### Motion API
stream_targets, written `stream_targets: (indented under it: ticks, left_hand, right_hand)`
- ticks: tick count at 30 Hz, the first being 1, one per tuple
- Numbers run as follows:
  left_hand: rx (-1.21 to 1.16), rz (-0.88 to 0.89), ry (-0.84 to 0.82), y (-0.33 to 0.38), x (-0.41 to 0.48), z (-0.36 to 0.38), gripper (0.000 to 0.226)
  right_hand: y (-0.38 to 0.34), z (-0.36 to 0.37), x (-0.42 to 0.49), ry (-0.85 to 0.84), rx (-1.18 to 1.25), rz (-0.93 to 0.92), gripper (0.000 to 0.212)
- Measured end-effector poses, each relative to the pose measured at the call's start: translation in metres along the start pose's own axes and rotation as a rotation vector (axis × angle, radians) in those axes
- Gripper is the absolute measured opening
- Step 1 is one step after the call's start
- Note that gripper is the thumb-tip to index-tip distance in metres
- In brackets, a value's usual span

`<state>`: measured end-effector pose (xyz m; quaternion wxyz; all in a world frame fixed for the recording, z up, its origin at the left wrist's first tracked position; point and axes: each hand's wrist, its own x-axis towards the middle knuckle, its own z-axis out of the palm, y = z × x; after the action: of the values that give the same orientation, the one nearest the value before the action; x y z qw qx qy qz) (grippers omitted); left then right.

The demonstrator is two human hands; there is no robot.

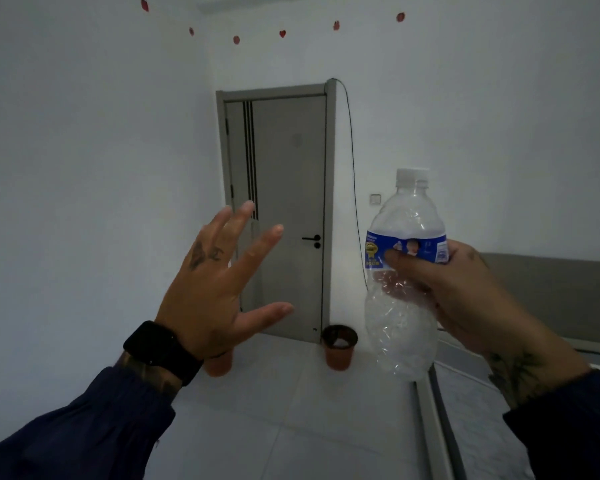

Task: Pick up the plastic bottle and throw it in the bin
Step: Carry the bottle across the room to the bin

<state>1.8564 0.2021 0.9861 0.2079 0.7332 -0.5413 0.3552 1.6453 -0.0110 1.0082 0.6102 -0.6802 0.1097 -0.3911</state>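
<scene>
My right hand (461, 299) grips a clear, crumpled plastic bottle (400, 323) with a white cap and a blue label, held upright in front of me at right. My left hand (215, 285) is raised at centre left with fingers spread and nothing in it; a black watch sits on its wrist. Two small orange pots stand on the floor by the door: one (339, 346) right of the door with something white inside, the other (219, 365) mostly hidden behind my left wrist. I cannot tell whether either is the bin.
A shut grey door (284, 202) stands ahead in the white wall, with a thin black cable (352, 150) hanging beside it. A grey bed frame and headboard (551, 292) run along the right. The floor (291, 427) is pale tile.
</scene>
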Motion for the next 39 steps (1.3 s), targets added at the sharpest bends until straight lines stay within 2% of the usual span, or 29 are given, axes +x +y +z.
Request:
stream_targets:
  ticks: [10,17,24,39]
  left_hand:
    - [-0.093,0.085,-0.005,-0.078,0.094,0.125,0.089]
    - [-0.088,0.118,-0.007,-0.117,0.157,0.224,0.089]
    - [-0.093,0.130,-0.013,-0.158,0.261,0.329,0.089]
    - [-0.088,0.097,-0.004,-0.231,0.398,0.481,0.089]
  right_hand:
    - [0.059,-0.004,0.128,0.083,-0.030,-0.018,0.045]
    - [0.118,-0.020,0.235,0.092,-0.020,-0.025,0.039]
    - [0.173,-0.053,0.370,0.099,-0.007,-0.014,0.039]
    - [0.250,-0.095,0.574,0.074,-0.017,-0.025,0.045]
